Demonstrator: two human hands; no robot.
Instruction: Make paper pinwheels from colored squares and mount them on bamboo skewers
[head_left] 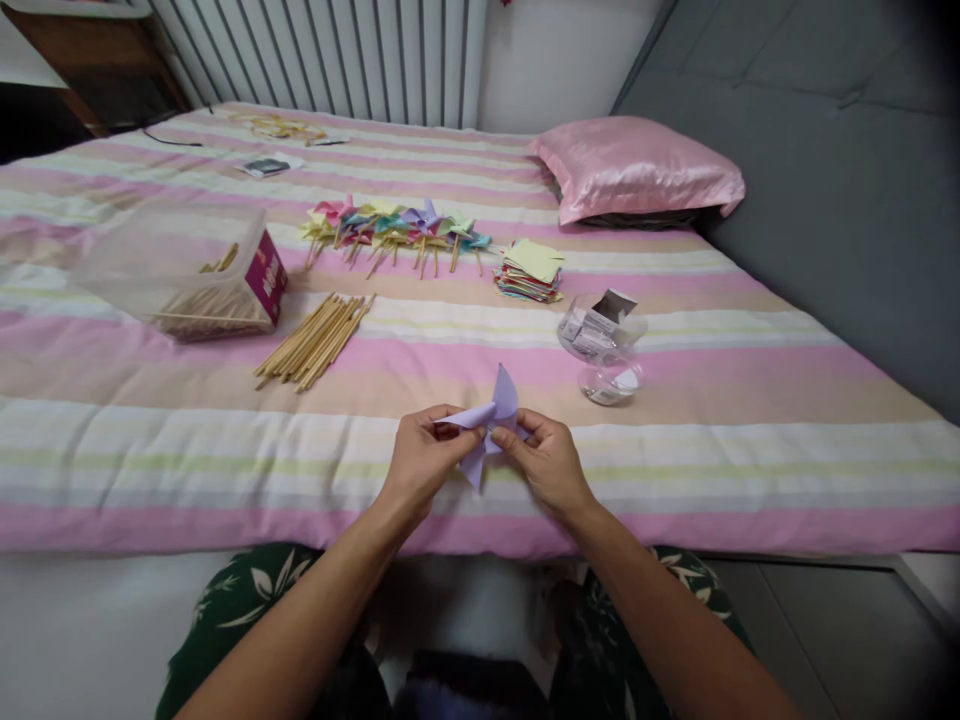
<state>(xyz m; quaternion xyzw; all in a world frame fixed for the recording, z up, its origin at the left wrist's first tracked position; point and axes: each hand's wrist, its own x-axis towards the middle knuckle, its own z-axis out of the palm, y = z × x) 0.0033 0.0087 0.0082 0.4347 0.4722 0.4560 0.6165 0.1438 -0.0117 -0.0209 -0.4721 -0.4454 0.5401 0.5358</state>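
A folded piece of lilac paper [491, 420] is held over the near edge of the striped bed, one flap standing up and one corner pointing down. My left hand [424, 455] pinches its left side with closed fingers. My right hand [544, 460] pinches its right side, thumb and forefinger pressed at the middle. Beyond my hands lies a bundle of wooden sticks [315, 340]. Further back is a row of finished coloured paper pinwheels on sticks [394, 232], and beside it a stack of coloured paper squares [529, 270].
A clear plastic box [184, 265] holding more sticks stands at the left. A small clear jar [602, 345] lies on its side to the right. A pink pillow [634, 165] is at the back right, against a grey sofa back [825, 150]. Small papers [266, 165] lie far back.
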